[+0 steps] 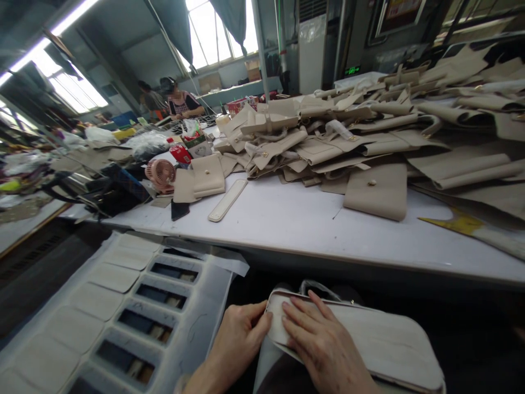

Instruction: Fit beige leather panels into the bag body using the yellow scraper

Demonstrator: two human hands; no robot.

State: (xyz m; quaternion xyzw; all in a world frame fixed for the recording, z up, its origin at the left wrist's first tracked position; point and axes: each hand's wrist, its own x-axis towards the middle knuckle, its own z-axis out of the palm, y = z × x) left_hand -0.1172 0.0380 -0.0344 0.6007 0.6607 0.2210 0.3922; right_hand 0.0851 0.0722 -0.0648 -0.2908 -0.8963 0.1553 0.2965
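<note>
A beige handbag (385,339) lies across the lap with a long, pale, round-ended panel facing up. A loop wrapped in clear plastic (320,288) shows behind its far edge. My left hand (241,331) pinches the left end of the bag's rim between thumb and fingers. Lying flat on the pale panel, my right hand (315,336) has its fingers stretched out and slightly spread, close to the left hand's fingertips. The bag's underside is hidden.
Ahead, a white table (279,224) carries a heap of beige leather pieces (328,137), a flap piece (377,189), a narrow strip (228,201) and a pink fan (161,175). At left stands a plastic rack (164,306) with pale panels (77,323). A person (184,104) sits farther back.
</note>
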